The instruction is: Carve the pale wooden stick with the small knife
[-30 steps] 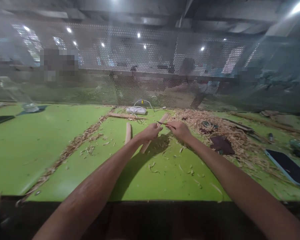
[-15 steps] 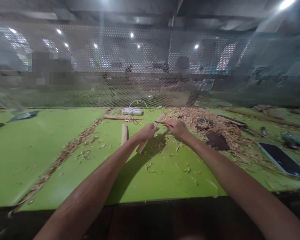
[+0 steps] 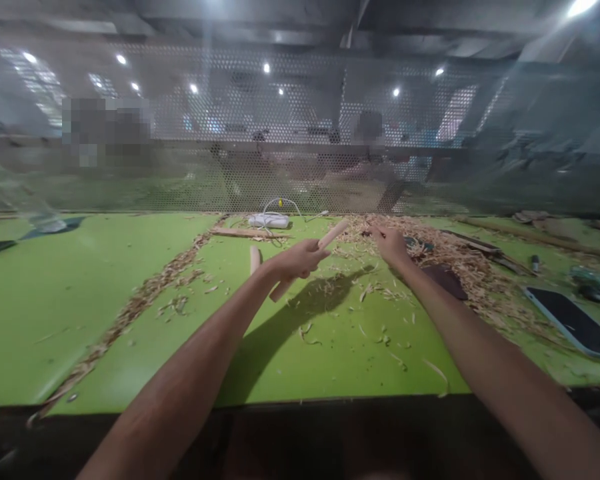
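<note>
My left hand is closed around a pale wooden strip, held slantwise above the table. The strip's far end points up and right, and its near end sticks out below my palm. To the right, my right hand is at the edge of the heap of wood shavings, fingers curled together. What those fingers hold, if anything, is too small and blurred to make out. Another pale wooden piece lies on the green table, partly behind my left wrist.
A white power strip with a cable and a thin wooden stick lie toward the back. At right are a phone, dark sandpaper and a long rod. A perforated screen rises behind the table; a clear bottle is at left.
My right hand has moved right, away from the wooden strip; the thin knife-like tool it held against the strip no longer shows clearly. My left hand still grips the strip, with its far end raised.
</note>
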Demonstrator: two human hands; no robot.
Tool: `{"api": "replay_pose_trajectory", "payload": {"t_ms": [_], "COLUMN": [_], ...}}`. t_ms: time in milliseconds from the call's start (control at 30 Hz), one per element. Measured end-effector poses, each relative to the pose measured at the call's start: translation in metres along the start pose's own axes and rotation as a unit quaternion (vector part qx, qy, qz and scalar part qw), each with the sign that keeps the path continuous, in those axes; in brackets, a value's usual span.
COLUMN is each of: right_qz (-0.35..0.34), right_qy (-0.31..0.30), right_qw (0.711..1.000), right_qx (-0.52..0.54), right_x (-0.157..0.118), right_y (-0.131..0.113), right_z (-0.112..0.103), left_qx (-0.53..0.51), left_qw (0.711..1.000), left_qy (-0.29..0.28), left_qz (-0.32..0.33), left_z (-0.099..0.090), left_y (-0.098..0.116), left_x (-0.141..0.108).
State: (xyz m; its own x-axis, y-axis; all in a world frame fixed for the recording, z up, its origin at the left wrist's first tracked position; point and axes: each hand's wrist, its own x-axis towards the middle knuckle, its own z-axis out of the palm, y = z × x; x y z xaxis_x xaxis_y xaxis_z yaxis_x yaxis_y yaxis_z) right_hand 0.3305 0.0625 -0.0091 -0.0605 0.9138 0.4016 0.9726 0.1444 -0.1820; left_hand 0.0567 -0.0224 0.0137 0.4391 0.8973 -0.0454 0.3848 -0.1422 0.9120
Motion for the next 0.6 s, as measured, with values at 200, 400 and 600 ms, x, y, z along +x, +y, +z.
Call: {"api": "replay_pose_trajectory", "payload": {"t_ms": [200,400,600], "right_qz": [-0.062,-0.106,-0.057], "right_qy": [0.024,-0.076,-0.077], "right_qw": [0.992,0.991,0.991], "right_qx": [0.103,0.039,-0.098], "right_x": [-0.005,-0.030,-0.033], "right_y": [-0.037,-0.073,-0.083], "right_z": [-0.002,-0.007,-0.011], "left_qx": [-0.134,-0.135,-0.126], "left_qw": [0.991,0.991,0.992], "left_qy": [-0.005,0.002,-0.018], "left_qz": [-0.003,-0.003,0.024], "left_z": [0.000,0.003,0.016], "left_y": [-0.017,-0.023,-0.024], "left_x": [0.009,0.013,0.013]}}
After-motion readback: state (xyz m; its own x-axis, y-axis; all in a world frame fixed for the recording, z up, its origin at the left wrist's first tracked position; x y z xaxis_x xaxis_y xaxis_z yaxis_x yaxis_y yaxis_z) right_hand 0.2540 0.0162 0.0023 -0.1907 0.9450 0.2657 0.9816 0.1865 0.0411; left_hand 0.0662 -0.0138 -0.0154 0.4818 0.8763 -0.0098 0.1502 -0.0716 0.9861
